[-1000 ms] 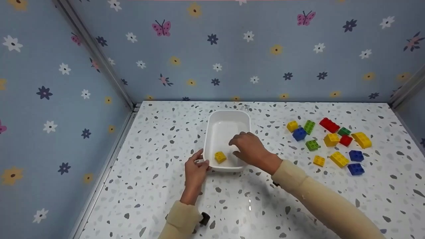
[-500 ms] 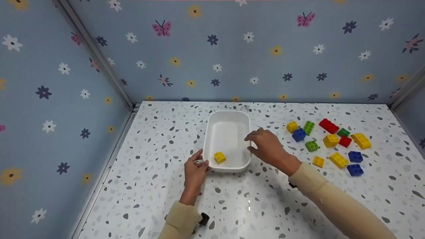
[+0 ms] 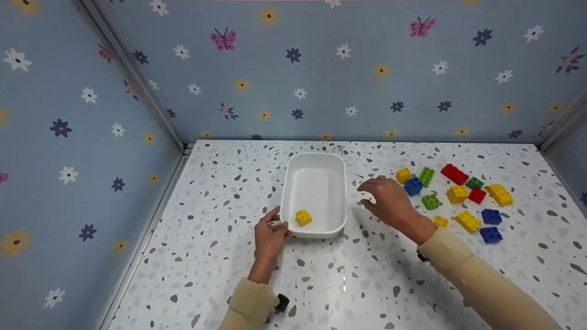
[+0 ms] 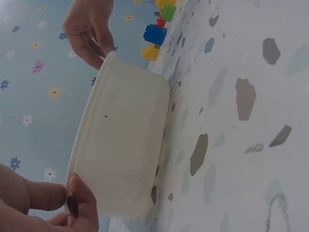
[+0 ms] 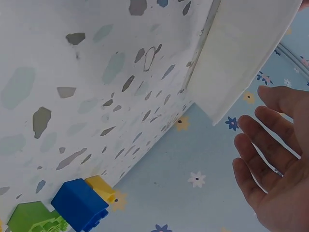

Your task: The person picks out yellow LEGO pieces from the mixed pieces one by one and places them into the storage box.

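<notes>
A white plastic tub (image 3: 316, 183) stands on the speckled table, a yellow toy brick (image 3: 303, 217) lying inside near its front left corner. My left hand (image 3: 269, 236) holds the tub's near left corner; in the left wrist view its thumb and fingers (image 4: 83, 200) pinch the rim. Just right of the tub, my right hand (image 3: 390, 201) hovers over the table with nothing in it. Its fingers (image 5: 263, 145) are spread and slightly bent in the right wrist view. The nearest loose bricks are a blue brick (image 3: 413, 186) and a light green brick (image 3: 431, 201).
Several more bricks lie scattered to the right, among them a red brick (image 3: 454, 174), a yellow brick (image 3: 468, 221), a curved yellow brick (image 3: 499, 194) and a dark blue brick (image 3: 491, 234). A flowered blue wall (image 3: 321, 68) rises behind the table, another panel (image 3: 69, 151) at left.
My right hand has moved from above the tub, out over its right rim, to the table beside the loose bricks. The left hand, tub and yellow brick inside have stayed put.
</notes>
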A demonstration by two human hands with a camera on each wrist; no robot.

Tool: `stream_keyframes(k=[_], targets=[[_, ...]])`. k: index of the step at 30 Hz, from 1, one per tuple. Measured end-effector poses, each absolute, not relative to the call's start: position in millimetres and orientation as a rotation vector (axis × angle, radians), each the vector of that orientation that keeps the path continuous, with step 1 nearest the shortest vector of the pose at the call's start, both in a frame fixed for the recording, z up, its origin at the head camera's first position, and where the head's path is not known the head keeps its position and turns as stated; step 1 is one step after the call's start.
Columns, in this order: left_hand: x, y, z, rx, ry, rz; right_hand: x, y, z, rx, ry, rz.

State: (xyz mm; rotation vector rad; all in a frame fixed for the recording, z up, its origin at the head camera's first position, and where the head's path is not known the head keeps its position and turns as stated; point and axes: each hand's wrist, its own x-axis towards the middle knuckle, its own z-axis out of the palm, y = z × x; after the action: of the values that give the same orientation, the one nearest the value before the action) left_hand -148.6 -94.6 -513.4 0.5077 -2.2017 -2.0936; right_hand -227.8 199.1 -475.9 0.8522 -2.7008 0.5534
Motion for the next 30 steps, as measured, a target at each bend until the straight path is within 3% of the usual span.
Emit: stream_keyframes(k=[30], targets=[[-148, -94, -512, 0.512, -2.222, -2.081, -240, 251, -478, 0.561, -2.753, 0.541]])
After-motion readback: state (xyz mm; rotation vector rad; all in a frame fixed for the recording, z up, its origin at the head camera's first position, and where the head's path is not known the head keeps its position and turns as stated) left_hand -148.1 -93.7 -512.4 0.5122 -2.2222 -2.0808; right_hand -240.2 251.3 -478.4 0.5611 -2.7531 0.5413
